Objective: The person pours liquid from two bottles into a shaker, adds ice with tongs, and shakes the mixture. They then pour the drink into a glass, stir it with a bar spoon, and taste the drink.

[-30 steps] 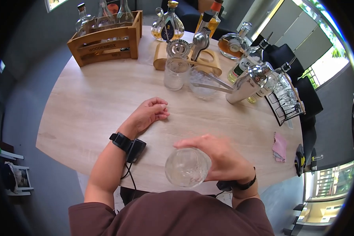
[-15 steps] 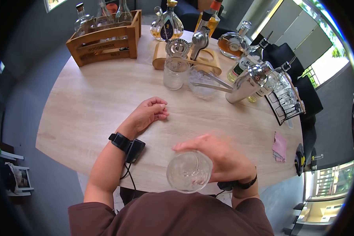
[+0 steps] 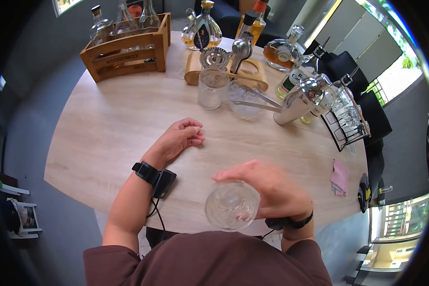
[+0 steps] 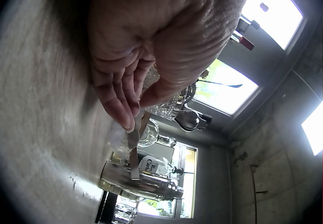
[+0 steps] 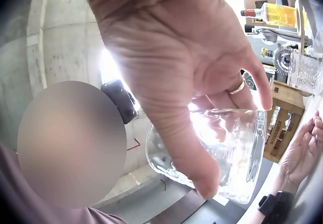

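A clear glass (image 3: 232,206) is held near the table's front edge by my right hand (image 3: 271,193), which is blurred in the head view. Seen from the right wrist, my thumb and fingers (image 5: 206,176) curl round the glass (image 5: 242,153), and liquid or ice inside it cannot be told apart. My left hand (image 3: 178,138) rests on its side on the table, fingers loosely curled with nothing in them; the left wrist view shows the same hand (image 4: 146,47) with its fingertips close together.
At the back are a wooden crate (image 3: 124,56) of bottles, a mixing glass (image 3: 211,95) with a strainer, an ice bowl (image 3: 245,107) with tongs and a metal shaker (image 3: 295,106). Several bottles, a black glass rack (image 3: 341,136) and a pink cloth (image 3: 339,178) are on the right.
The glass in my right hand has shifted slightly right and its tilt has changed, with the hand moving along. My left hand has stayed in place.
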`<state>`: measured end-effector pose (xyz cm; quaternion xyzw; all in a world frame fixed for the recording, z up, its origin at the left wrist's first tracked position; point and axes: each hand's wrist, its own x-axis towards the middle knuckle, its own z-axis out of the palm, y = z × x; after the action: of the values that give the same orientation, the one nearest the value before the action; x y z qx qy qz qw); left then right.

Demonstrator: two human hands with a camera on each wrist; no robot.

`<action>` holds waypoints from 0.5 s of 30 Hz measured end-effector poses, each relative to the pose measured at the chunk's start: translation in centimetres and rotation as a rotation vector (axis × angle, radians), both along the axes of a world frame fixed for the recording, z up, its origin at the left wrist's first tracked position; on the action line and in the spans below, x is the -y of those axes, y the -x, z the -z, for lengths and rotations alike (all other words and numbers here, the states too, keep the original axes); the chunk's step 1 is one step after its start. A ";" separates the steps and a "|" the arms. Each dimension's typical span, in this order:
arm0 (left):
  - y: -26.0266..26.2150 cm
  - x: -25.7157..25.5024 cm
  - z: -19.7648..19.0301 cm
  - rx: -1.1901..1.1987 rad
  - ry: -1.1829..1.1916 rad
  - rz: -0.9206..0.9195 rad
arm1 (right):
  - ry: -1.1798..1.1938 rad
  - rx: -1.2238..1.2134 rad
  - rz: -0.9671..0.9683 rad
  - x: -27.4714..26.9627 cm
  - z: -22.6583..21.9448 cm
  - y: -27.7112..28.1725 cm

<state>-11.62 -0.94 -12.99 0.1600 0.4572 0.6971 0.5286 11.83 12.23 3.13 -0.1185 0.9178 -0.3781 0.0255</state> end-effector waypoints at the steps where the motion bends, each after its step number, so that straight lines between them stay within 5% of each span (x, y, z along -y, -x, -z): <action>1: 0.1 -0.1 0.0 -0.004 0.003 0.002 | 0.017 0.012 -0.050 0.0 0.3 0.1; 15: 0.0 0.0 -0.3 0.013 0.012 0.002 | 0.006 0.010 -0.068 -0.3 0.3 0.2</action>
<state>-11.59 -0.98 -12.71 0.1528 0.4579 0.6949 0.5331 11.68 12.54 2.84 -0.1481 0.9119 -0.3805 0.0425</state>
